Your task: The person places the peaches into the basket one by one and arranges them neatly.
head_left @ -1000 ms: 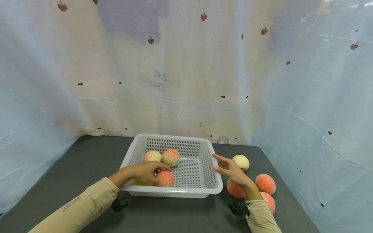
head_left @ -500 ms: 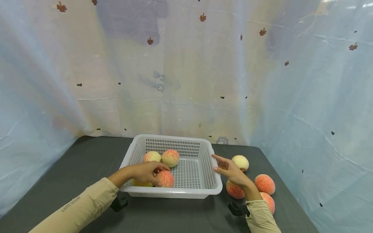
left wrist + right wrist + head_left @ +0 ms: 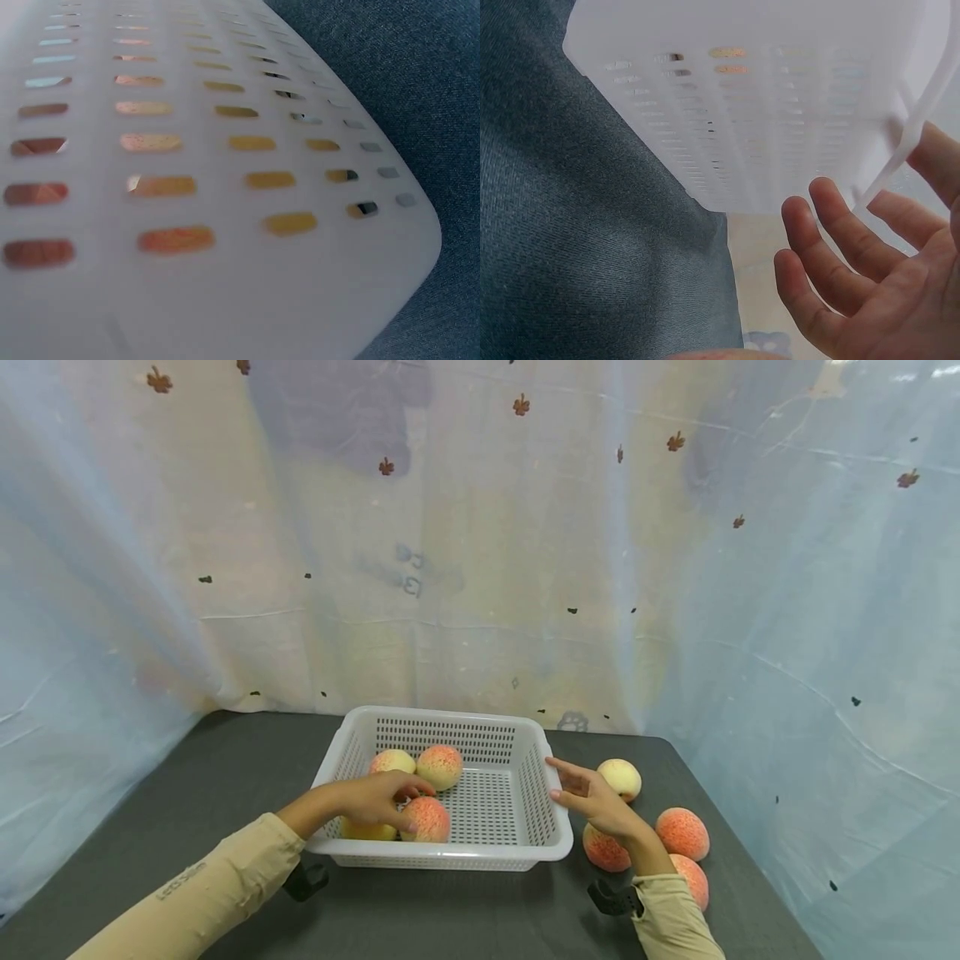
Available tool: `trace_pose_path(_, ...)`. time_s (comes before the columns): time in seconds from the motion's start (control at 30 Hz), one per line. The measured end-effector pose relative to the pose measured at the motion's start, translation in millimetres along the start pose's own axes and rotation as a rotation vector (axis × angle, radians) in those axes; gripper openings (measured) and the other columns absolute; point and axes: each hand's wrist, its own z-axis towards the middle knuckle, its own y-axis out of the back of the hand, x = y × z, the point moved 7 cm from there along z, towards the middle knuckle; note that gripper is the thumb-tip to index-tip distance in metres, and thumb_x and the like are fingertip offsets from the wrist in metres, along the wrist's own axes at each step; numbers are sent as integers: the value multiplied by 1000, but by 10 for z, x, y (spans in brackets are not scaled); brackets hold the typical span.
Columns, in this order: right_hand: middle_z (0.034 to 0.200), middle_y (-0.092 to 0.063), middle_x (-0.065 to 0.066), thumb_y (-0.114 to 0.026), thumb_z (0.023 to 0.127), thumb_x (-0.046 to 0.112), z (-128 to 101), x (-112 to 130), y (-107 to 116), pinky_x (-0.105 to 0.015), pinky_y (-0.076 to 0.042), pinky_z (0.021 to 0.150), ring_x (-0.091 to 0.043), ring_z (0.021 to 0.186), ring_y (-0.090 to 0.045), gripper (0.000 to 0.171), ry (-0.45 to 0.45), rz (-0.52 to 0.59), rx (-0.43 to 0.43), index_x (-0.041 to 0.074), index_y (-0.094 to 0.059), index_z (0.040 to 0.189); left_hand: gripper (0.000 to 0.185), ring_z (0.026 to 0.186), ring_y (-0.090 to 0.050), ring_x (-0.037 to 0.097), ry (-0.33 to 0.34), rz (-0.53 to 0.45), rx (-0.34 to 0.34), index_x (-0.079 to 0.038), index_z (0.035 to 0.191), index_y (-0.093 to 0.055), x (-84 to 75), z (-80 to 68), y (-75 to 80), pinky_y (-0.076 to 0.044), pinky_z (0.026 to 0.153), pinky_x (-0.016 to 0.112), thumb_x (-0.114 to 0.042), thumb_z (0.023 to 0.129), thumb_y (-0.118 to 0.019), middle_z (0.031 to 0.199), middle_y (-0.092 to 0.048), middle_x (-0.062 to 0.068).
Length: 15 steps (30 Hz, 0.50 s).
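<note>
Grey table (image 3: 187, 777), peach (image 3: 367, 832) half-hidden.

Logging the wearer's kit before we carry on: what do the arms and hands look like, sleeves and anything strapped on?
Both arms wear long beige fabric sleeves; the left sleeve carries small dark lettering, too small to read. A black clip-like mount sits under each wrist, the right one beside the right sleeve. Left hand and right hand are bare: no gloves, rings or watch visible.

1. I see two bare hands, left hand (image 3: 375, 799) and right hand (image 3: 596, 802); no gloves, no rings visible.
2. Both arms wear long beige sleeves (image 3: 217, 893), ending at the wrists.
3. Small dark lettering on the left sleeve, unreadable.
4. A black camera mount (image 3: 613, 899) is strapped under each wrist.
</note>
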Motion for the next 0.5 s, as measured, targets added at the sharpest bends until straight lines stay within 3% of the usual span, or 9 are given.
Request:
trace_pose_path(0.3, 144, -52, -34, -58, 104, 17, 2, -2, 2, -34, -55, 102, -46, 128, -57, 67, -2, -9, -8, -4, -24, 158, 59, 131, -54, 43, 26, -17, -32, -1, 143, -53, 56, -25, 44, -47, 107, 59, -21, 92, -75, 139, -59, 21)
trace_pose_path(0.5, 142, -53, -34, -59, 104, 17, 3, 5, 3, -34, -56, 101, -43, 126, -60, 67, -1, -10, -11, -4, -25, 158, 49, 132, -51, 48, 7, -40, -66, -3, 143, -53, 60, -105, 138, -44, 109, 63, -23, 100, -65, 143, -53, 25)
